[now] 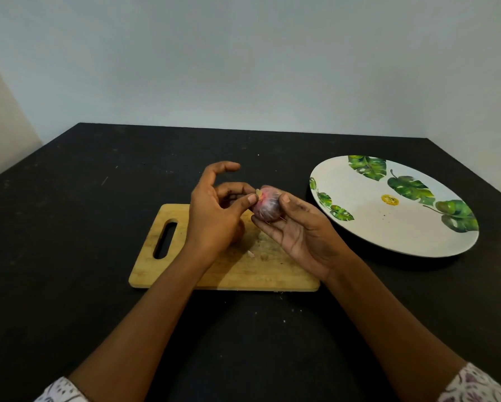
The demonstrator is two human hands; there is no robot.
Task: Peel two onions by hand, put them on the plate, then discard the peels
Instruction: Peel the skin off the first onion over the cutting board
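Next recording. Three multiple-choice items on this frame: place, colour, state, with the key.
1. Relative to the wooden cutting board, the round white leaf-printed plate lies: A) on it B) to its right C) to its left.
2. The table top is: A) black B) white C) green.
3. The reddish-purple onion is: A) on the plate B) on the table C) held in hand.
Key: B, plate sits past the board's right end; A, dark surface; C, right hand cradles it, left hand pinches its tip.

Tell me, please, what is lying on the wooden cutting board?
Small peel scraps lie on the cutting board. A brownish round thing, probably the second onion, shows beside the left hand, which hides most of it.
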